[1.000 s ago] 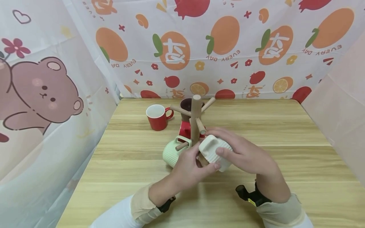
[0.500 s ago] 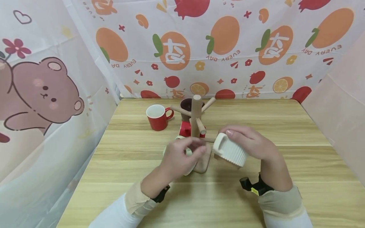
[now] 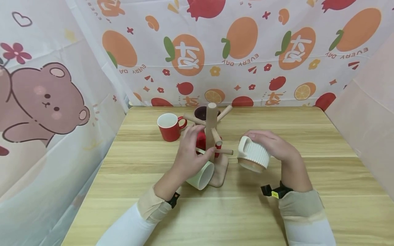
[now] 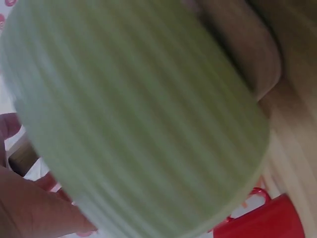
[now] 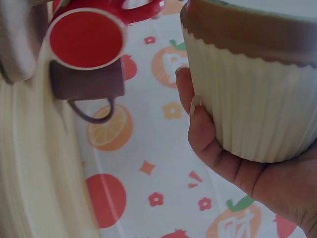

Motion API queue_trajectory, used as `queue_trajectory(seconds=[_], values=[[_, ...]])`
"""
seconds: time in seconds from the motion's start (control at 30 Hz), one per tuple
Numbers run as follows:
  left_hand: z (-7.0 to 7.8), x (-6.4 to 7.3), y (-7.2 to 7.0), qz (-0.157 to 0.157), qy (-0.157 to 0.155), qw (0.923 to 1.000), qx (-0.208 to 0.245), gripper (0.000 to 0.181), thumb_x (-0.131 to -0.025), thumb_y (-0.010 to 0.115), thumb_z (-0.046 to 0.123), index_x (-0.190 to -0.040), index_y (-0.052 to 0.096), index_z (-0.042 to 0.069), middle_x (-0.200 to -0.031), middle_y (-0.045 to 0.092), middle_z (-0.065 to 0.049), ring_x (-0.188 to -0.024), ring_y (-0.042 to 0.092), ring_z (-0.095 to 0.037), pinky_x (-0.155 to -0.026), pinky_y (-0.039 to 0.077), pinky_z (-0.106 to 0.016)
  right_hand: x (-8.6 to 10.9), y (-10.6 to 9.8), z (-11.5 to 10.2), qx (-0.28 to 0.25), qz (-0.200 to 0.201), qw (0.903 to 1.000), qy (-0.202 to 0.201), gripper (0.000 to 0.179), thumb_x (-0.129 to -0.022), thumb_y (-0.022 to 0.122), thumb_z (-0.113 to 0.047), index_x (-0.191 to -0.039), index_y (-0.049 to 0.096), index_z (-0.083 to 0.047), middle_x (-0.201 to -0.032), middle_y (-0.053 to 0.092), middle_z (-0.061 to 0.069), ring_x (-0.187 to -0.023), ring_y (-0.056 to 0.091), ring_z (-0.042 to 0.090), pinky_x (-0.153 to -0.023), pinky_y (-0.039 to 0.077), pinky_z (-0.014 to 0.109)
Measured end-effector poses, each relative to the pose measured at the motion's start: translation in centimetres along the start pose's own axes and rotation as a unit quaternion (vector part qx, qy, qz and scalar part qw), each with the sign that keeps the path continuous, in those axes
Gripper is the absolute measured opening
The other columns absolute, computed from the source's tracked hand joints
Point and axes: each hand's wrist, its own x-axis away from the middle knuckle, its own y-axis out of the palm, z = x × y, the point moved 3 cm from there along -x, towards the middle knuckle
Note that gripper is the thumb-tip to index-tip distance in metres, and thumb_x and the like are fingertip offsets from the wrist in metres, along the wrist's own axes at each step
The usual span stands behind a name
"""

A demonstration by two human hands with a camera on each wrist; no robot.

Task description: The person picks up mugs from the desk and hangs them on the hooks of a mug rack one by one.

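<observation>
My right hand [image 3: 271, 143] grips a white ribbed mug [image 3: 255, 152] from above by its base. The mug is tilted mouth-down, its brown-banded rim lowest and its handle toward the rack; the right wrist view shows the fingers [image 5: 218, 148] curled around the base. My left hand [image 3: 191, 148] is at the wooden mug rack [image 3: 211, 126], fingers spread and bent near the post, thumb beside a low peg. Beneath it a pale green ribbed mug [image 3: 204, 176] hangs sideways on the rack, filling most of the left wrist view. A red mug [image 3: 201, 140] on the rack is partly hidden.
A red mug with a white inside [image 3: 170, 128] stands upright on the wooden table [image 3: 295, 133], left of the rack. Behind the post is a dark brown mug [image 3: 200, 112]. The bare peg [image 3: 224, 151] points right, toward the white mug.
My right hand has carried the white mug right, away from the rack, turning its mouth downward. My left hand has let go of the white mug and moved up and left to the post.
</observation>
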Motion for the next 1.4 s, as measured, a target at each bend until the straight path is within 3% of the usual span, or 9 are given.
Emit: queue_trajectory(seconds=[0.1, 0.17, 0.33, 0.43, 0.6, 0.93, 1.1, 1.4], values=[[-0.3, -0.1, 0.5, -0.017, 0.011, 0.9998, 0.004, 0.063, -0.088, 0.072, 0.027, -0.142, 0.044, 0.013, -0.145, 0.049, -0.004, -0.149, 0.021, -0.031, -0.116, 0.023, -0.06, -0.3, 0.0, 0.7, -0.002, -0.004, 0.9999, 0.011, 0.033, -0.105, 0.032, -0.014, -0.111, 0.062, 0.0, -0.084, 0.066, 0.003, -0.068, 0.063, 0.014, -0.058, 0.054, 0.033], [-0.4, -0.1, 0.7, -0.031, 0.008, 0.9993, 0.019, 0.06, -0.09, 0.071, 0.027, -0.143, 0.046, 0.015, -0.146, 0.05, -0.002, -0.15, 0.02, -0.03, -0.117, 0.023, -0.059, -0.5, 0.0, 1.1, 0.004, -0.004, 0.9998, 0.02, 0.033, -0.105, 0.033, -0.015, -0.112, 0.062, 0.0, -0.085, 0.066, 0.004, -0.069, 0.063, 0.015, -0.059, 0.054, 0.033], [-0.5, -0.2, 0.8, -0.071, -0.025, 0.9959, 0.05, 0.041, -0.096, 0.063, 0.025, -0.135, 0.056, 0.016, -0.144, 0.054, -0.002, -0.147, 0.03, -0.023, -0.117, 0.028, -0.052, -1.0, 0.1, 2.1, 0.029, 0.006, 0.9986, 0.044, 0.033, -0.104, 0.035, -0.016, -0.111, 0.064, -0.002, -0.086, 0.065, 0.006, -0.07, 0.062, 0.015, -0.061, 0.053, 0.033], [-0.5, -0.2, 0.7, -0.082, -0.025, 0.9953, 0.046, 0.036, -0.098, 0.06, 0.025, -0.133, 0.058, 0.014, -0.144, 0.054, -0.004, -0.145, 0.035, -0.022, -0.116, 0.032, -0.049, -1.3, 0.4, 2.9, 0.042, 0.007, 0.997, 0.064, 0.033, -0.103, 0.036, -0.016, -0.112, 0.065, -0.004, -0.088, 0.065, 0.008, -0.073, 0.061, 0.016, -0.064, 0.052, 0.032], [-0.5, -0.4, 0.7, -0.09, -0.022, 0.995, 0.037, 0.037, -0.099, 0.058, 0.025, -0.135, 0.056, 0.014, -0.144, 0.053, -0.003, -0.139, 0.042, -0.02, -0.111, 0.039, -0.047, -1.9, 1.0, 3.8, 0.04, -0.005, 0.9957, 0.084, 0.034, -0.103, 0.035, -0.018, -0.115, 0.065, -0.005, -0.093, 0.066, 0.008, -0.078, 0.061, 0.015, -0.072, 0.052, 0.031], [-0.5, -0.2, 0.7, -0.101, -0.023, 0.9938, 0.04, 0.037, -0.1, 0.057, 0.028, -0.135, 0.055, 0.015, -0.143, 0.053, -0.001, -0.13, 0.049, -0.019, -0.102, 0.048, -0.044, -2.6, 2.3, 4.8, -0.004, -0.025, 0.9967, 0.076, 0.034, -0.101, 0.035, -0.018, -0.111, 0.064, -0.003, -0.087, 0.066, 0.007, -0.074, 0.061, 0.013, -0.068, 0.052, 0.031], [-0.7, -0.2, 0.9, -0.102, -0.025, 0.9936, 0.04, 0.037, -0.099, 0.058, 0.028, -0.134, 0.055, 0.014, -0.14, 0.055, -0.001, -0.127, 0.05, -0.019, -0.101, 0.049, -0.042, -3.0, 3.0, 5.2, 0.006, -0.031, 0.9939, 0.106, 0.035, -0.102, 0.034, -0.024, -0.118, 0.062, -0.009, -0.102, 0.064, 0.009, -0.088, 0.06, 0.021, -0.078, 0.05, 0.035], [-0.8, 0.0, 1.0, -0.097, -0.024, 0.9947, 0.024, 0.04, -0.097, 0.061, 0.026, -0.134, 0.055, 0.012, -0.138, 0.056, -0.003, -0.123, 0.051, -0.02, -0.098, 0.05, -0.042, -3.4, 3.6, 5.3, -0.004, -0.016, 0.9897, 0.142, 0.033, -0.104, 0.037, -0.03, -0.126, 0.053, -0.011, -0.119, 0.058, 0.012, -0.098, 0.058, 0.025, -0.084, 0.049, 0.036]])
